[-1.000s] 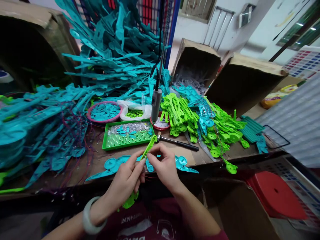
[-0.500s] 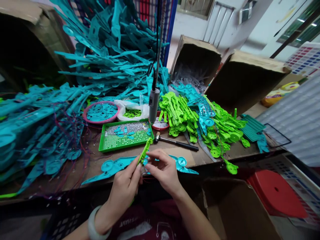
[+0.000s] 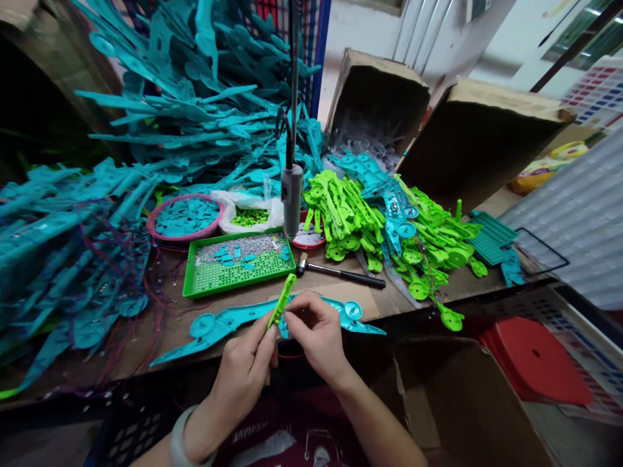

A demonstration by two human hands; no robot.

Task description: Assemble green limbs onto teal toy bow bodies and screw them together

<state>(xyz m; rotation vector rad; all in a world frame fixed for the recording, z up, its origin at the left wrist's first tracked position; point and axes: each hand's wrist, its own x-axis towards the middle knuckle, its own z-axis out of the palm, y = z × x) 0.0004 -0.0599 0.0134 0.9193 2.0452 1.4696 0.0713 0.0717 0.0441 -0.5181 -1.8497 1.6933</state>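
Note:
My left hand (image 3: 243, 363) grips a long lime-green plastic part (image 3: 285, 298), held tilted up above the table's front edge. Close against that part, the thumb and forefinger of my right hand (image 3: 318, 334) are pinched together; whatever is between them is too small or hidden to name. Behind and below both hands lies a long turquoise plastic part (image 3: 226, 321) with round discs, its middle covered by my fingers. A hammer (image 3: 341, 271) with a black handle rests just beyond it on the table.
A green perforated tray (image 3: 233, 282) holds small metal pieces and turquoise bits. Behind are a pink basket (image 3: 152, 224), a white bag (image 3: 275, 214) and an upright grey electric screwdriver (image 3: 292, 201). Piles of turquoise parts (image 3: 195, 130) and lime-green parts (image 3: 345, 214) flank it. A red stool (image 3: 535, 363) stands right.
The view has shifted slightly. My right fingers have closed more tightly beside the lime-green part, while my left hand keeps its hold.

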